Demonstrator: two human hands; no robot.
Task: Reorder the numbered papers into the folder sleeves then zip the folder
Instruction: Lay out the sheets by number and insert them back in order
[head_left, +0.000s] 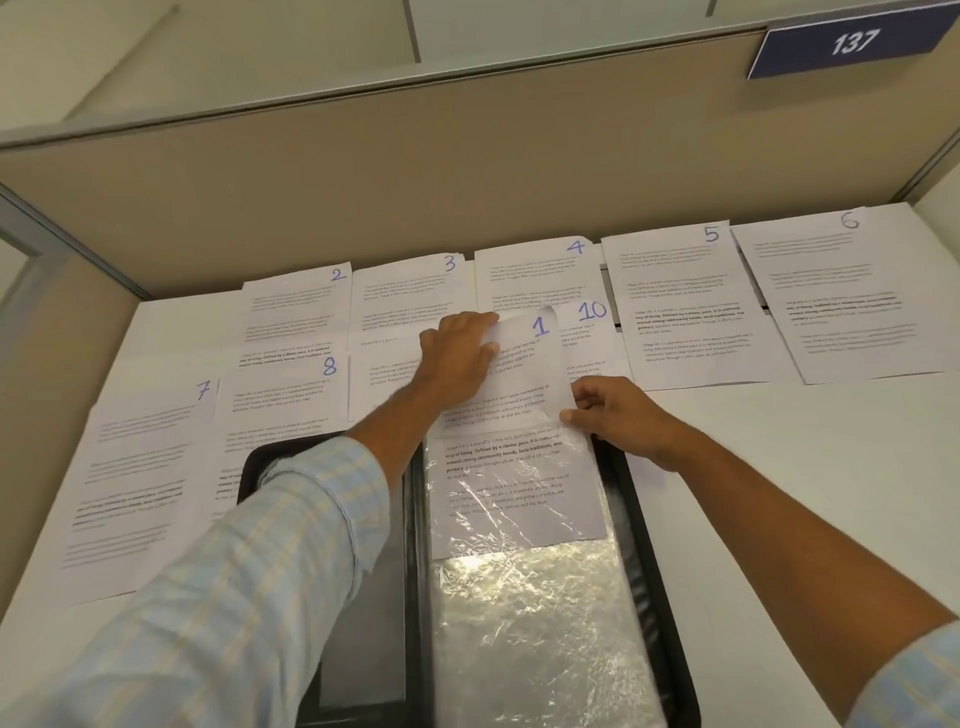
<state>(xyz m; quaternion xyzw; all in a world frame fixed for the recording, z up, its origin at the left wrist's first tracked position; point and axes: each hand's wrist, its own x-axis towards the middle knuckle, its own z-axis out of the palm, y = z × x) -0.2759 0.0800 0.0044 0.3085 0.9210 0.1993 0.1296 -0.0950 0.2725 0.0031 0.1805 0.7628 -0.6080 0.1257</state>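
Two hands meet on one sheet in the head view, just above the middle of the frame. The left hand reaches in from the lower left in a pale checked sleeve. Its fingers curl over the upper left corner of paper 1 and grip it, so that the corner bends. The right hand comes in from the lower right. Thumb and forefinger pinch what looks like the raised edge of the clear sleeve, right at the paper's right edge.

Paper 1 sits halfway in. Its lower part lies under the crinkled plastic and its upper part, with the number, sticks out above the opening. The sleeve belongs to the black folder, which lies open at the bottom centre of the frame on the white desk.

The other sheets lie spread around the top of the folder. Along the back run paper 2, paper 3, paper 4, paper 5 and paper 6, from left to right. Closer in, at left, paper 7 lies beside paper 8. Paper 10 peeks out behind paper 1. Another sheet lies under the left wrist, its number hidden.

A beige partition stands behind the desk. A blue sign reading 137 is at the upper right.
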